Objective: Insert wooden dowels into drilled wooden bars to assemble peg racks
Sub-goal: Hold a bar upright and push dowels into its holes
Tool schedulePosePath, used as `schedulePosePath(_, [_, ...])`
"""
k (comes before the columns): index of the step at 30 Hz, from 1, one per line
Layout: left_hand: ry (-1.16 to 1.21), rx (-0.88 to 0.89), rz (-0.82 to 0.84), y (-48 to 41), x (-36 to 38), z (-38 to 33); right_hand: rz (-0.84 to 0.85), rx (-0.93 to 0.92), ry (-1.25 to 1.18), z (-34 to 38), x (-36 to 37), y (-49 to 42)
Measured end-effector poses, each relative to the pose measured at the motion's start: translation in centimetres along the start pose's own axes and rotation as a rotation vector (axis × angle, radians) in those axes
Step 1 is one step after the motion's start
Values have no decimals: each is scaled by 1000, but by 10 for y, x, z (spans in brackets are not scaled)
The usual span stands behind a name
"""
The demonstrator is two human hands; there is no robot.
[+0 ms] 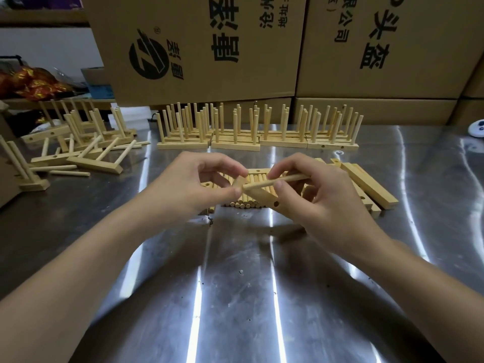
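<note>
Looking across the bench, the biggest things are the cardboard boxes (199,48) stacked along the back; they are closed, so I cannot tell what they hold. In front of them lies the steel table (235,297).

By my reckoning the job is well along but not done. A long row of finished racks (235,146) stands at the table's far edge, pegs up and several deep. A tumbled heap of racks (86,142) lies at the far left with a few stray pegs among it; whether those are rejects or unfinished, I cannot say.

What is left sits nearer: a stack of bare bars (372,187) just right of the hands, and a bed of loose dowels (243,204) side by side beneath them. No tray or bin holds either; they lie straight on the steel.

The left hand (193,184) pinches one end of a drilled bar (262,196) between thumb and fingertips, holding it above the loose dowels, with an empty hole showing at its lower end. The right hand (322,195) pinches a dowel (275,181) between thumb and forefinger, its tip touching the bar's upper end; I judge it not yet seated
</note>
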State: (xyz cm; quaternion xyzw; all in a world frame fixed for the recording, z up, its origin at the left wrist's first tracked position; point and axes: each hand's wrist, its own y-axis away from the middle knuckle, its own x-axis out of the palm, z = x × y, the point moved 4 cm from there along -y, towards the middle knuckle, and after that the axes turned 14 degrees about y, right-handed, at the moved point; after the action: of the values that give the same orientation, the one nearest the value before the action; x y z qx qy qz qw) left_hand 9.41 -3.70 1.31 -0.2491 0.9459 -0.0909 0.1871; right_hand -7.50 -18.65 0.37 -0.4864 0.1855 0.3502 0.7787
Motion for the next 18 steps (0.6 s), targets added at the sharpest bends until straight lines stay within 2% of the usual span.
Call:
schedulePosePath(5, [249,77,-63,2,-3,-7,-78,-5,-11,4,-5,-1])
schedulePosePath(10, [441,35,-66,3,-6,-11,-105,-17,9,8,-5,0])
schedulePosePath(18, [603,-63,-55,3,-4,-7,-97,-77,48,11,-5,1])
